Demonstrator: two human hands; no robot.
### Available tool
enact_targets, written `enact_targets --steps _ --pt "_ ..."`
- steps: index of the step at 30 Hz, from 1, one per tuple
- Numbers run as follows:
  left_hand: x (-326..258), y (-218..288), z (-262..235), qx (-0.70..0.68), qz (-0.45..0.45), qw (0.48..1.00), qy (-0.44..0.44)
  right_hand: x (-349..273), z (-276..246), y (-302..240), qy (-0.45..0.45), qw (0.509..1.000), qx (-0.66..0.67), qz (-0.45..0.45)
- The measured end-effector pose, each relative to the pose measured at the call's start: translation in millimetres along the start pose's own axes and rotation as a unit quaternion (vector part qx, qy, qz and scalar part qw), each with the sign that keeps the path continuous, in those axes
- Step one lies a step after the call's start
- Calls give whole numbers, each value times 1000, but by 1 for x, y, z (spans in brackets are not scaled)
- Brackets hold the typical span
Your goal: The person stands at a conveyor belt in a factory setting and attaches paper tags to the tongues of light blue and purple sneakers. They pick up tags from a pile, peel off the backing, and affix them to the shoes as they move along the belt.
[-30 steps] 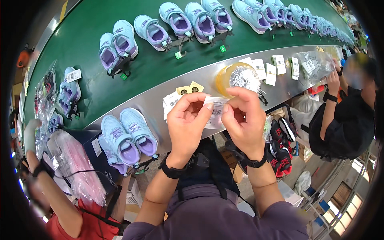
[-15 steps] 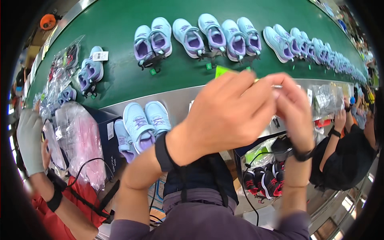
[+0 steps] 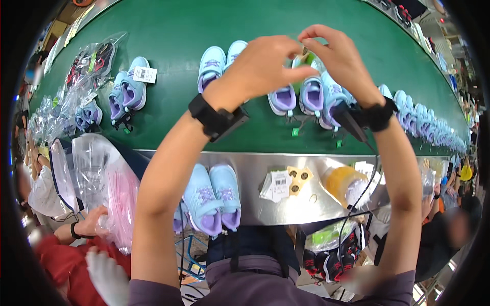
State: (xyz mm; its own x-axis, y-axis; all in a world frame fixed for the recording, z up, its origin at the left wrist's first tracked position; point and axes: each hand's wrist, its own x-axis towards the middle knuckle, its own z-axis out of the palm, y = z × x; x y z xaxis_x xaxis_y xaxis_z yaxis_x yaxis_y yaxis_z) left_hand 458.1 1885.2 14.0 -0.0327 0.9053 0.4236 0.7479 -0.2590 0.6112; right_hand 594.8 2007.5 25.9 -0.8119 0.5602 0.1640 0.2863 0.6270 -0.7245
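My left hand and my right hand are raised over the green table, their fingertips almost meeting. The right thumb and forefinger pinch a small brownish thing, too small to name. My left fingers curl in beside it with the thumb held apart; what they grip is hidden. A bright green piece shows between the hands. Behind and below them, light blue children's sneakers with purple linings stand in a row, partly covered by the hands. Another blue sneaker pair sits nearer me, by my left forearm.
The steel ledge carries white tags, a sheet of round stickers and a yellowish tape roll. More sneakers line the green table. Bagged shoes lie left. A co-worker's hand touches pink plastic bags.
Both hands have moved farther out, from above the ledge to above the shoe row. My view has shifted, uncovering the tags, stickers and tape roll. The co-worker's gloved hand has dropped lower.
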Motion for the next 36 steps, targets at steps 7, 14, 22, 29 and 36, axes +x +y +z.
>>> enact_targets --steps 7,14,22,29,36 --pt "-22 -156 -10 -9 -215 952 -217 50 75 56 -72 919 -354 -159" --pt "-9 -175 -6 -55 -288 887 -357 50 147 69 -115 952 -272 -86" --pt "-40 -170 -4 -146 -348 916 -138 54 157 63 -109 986 -118 -47" --pt "-52 -171 6 86 -284 950 -94 53 174 49 20 980 -161 -116" --pt "-66 -148 -10 -525 -446 710 148 77 145 54 -151 773 568 239"
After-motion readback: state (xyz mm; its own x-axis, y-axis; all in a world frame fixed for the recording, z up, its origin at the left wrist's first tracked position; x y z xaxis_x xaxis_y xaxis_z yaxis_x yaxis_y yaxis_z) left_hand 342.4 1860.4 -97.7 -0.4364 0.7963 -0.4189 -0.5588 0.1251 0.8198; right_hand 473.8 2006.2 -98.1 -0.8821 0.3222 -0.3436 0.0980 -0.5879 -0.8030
